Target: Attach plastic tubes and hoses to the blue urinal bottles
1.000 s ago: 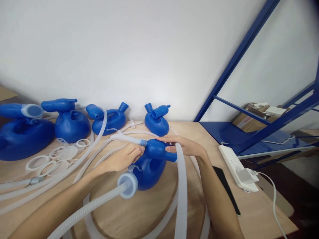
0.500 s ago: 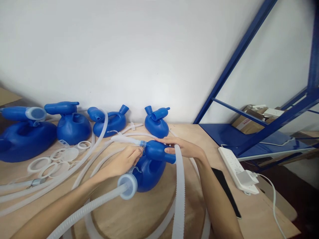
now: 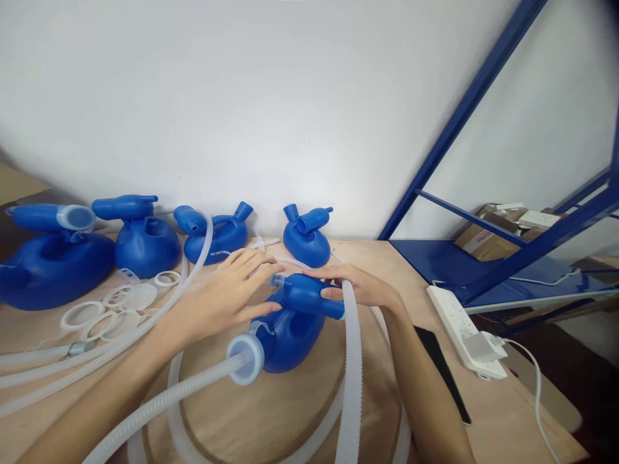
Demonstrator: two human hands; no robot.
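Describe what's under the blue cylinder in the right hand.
Under the blue cylinder, a blue bottle shows its rounded body. The cylinder covers part of the bottle's top, so how the two meet there cannot be seen.

The left hand has opened up. Before, its fingers were curled in tight by the clear tube end on the blue bottle. Now they are spread out and reach forward, and the back of the hand shows. The hand sits higher too, and hides the white tube that led to that end. The view moved a bit, so more of the far left bottle shows.
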